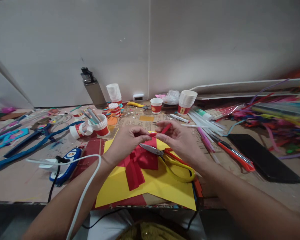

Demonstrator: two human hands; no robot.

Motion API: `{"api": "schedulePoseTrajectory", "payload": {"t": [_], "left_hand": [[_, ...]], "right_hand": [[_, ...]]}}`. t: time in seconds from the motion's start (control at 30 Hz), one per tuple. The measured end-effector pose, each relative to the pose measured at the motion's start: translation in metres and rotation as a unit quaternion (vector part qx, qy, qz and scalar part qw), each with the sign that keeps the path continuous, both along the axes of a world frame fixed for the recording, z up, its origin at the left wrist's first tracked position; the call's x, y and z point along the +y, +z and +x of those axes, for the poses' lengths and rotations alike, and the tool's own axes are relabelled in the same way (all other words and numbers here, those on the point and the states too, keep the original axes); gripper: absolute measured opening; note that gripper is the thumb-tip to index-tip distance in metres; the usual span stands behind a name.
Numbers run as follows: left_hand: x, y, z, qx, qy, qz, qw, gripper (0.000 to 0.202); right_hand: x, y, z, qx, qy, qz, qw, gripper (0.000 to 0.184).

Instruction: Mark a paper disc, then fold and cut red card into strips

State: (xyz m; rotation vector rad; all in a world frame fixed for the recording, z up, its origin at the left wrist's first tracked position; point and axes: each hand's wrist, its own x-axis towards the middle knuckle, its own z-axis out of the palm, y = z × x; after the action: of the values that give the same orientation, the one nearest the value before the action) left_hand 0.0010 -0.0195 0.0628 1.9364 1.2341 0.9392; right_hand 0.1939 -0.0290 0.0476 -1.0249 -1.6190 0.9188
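Observation:
Both my hands meet over the middle of the table and pinch the same strip of red paper point(162, 130). My left hand point(126, 139) is closed on its left end, and my right hand point(178, 138) is closed on the right end, which sticks up past the fingers. Below the hands more red paper strips point(137, 166) lie fanned out on a yellow paper sheet point(162, 186). Yellow-handled scissors point(176, 160) rest on the sheet under my right wrist, blades pointing left.
An orange utility knife point(236, 155) and a black tablet point(263, 158) lie to the right. A blue glue gun point(66, 165) with a white cable point(86, 190) is at the left. Paper cups point(187, 101), a cup of pens point(100, 125), a bottle point(93, 88) and straws point(205, 125) crowd the back.

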Motion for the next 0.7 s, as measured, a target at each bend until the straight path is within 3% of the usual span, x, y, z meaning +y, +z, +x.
{"api": "schedulePoseTrajectory", "payload": {"t": [0.2,0.27,0.4,0.57,0.7], "left_hand": [[-0.0005,0.0024,0.0005,-0.007,0.005,-0.004,1.0,0.011],[-0.0009,0.0033,-0.0001,-0.009,0.009,-0.009,1.0,0.011],[-0.0035,0.0028,0.0014,-0.006,-0.005,-0.001,1.0,0.01],[-0.0061,0.0018,0.0052,-0.01,-0.015,-0.004,1.0,0.012],[-0.0062,0.0013,0.0064,-0.005,-0.011,0.007,1.0,0.014]], "right_hand": [[0.0003,0.0023,-0.006,0.167,0.007,-0.086,0.982,0.074],[-0.0003,0.0027,-0.0071,0.161,0.009,-0.102,0.982,0.066],[-0.0025,0.0006,-0.0096,0.06,0.04,-0.084,0.994,0.022],[-0.0046,-0.0011,-0.0096,0.016,-0.005,-0.004,1.0,0.019],[-0.0056,-0.0004,-0.0097,-0.011,-0.01,0.009,1.0,0.019]]}}
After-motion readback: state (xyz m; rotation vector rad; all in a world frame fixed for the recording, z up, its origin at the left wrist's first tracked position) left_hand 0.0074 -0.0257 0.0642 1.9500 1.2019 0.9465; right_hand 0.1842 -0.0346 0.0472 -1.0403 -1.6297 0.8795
